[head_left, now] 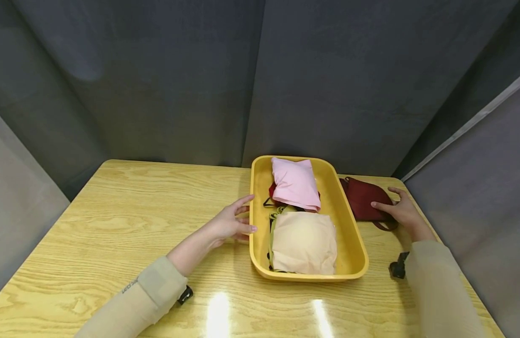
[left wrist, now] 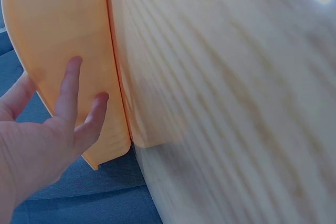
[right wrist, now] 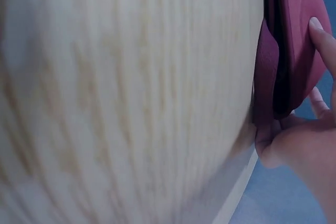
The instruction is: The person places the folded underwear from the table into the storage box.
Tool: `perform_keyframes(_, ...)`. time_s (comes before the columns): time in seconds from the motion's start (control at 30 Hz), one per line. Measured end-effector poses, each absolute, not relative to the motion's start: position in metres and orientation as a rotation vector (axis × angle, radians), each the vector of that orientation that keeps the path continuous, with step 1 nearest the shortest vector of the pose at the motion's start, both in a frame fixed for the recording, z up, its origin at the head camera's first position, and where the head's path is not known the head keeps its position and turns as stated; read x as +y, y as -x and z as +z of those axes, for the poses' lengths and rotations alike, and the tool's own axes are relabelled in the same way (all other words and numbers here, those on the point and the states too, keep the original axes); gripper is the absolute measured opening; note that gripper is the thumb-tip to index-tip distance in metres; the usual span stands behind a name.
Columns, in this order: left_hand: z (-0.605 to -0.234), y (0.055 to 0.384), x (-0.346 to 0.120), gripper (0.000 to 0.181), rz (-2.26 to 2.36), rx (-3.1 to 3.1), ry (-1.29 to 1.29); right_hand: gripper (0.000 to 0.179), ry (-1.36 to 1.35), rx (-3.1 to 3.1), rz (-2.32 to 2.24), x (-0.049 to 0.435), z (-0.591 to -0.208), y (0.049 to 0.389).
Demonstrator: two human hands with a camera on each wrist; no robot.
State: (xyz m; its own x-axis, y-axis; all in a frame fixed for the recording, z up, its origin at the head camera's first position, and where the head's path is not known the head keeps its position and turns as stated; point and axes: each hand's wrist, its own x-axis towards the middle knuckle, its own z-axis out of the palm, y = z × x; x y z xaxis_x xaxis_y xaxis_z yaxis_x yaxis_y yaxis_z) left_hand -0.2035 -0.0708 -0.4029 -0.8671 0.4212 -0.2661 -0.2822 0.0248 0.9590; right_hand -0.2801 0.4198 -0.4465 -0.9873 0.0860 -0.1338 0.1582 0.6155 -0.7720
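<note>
A yellow plastic bin (head_left: 353, 253) stands right of the table's middle. My left hand (head_left: 230, 224) is at its left side, fingers spread and fairly straight; in the left wrist view the fingertips (left wrist: 76, 62) lie against the outer wall. Inside, a folded pink cloth (head_left: 295, 180) lies at the far end and a folded beige cloth (head_left: 304, 241) nearer me. To the bin's right, a dark red bag (head_left: 363, 197) with a strap lies on the table. My right hand (head_left: 405, 213) grips its right end, thumb on top and other fingers along the edge and under the strap.
Under the two cloths, red and yellow-green fabric with black cords (head_left: 271, 225) peeks out. The wooden table (head_left: 158, 202) spreads left of the bin. Grey curtains (head_left: 179, 84) hang behind its far edge, and a grey panel (head_left: 488, 188) runs along the right side.
</note>
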Motion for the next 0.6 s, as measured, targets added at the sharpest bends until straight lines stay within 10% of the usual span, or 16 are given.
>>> perform_keyframes(0.6, -0.4040, 0.2059, -0.0713, 0.087, 1.880, 1.839, -0.134, 0.100, -0.146, 2.785, -1.345, 0.4191, -0.4442, 0.2777)
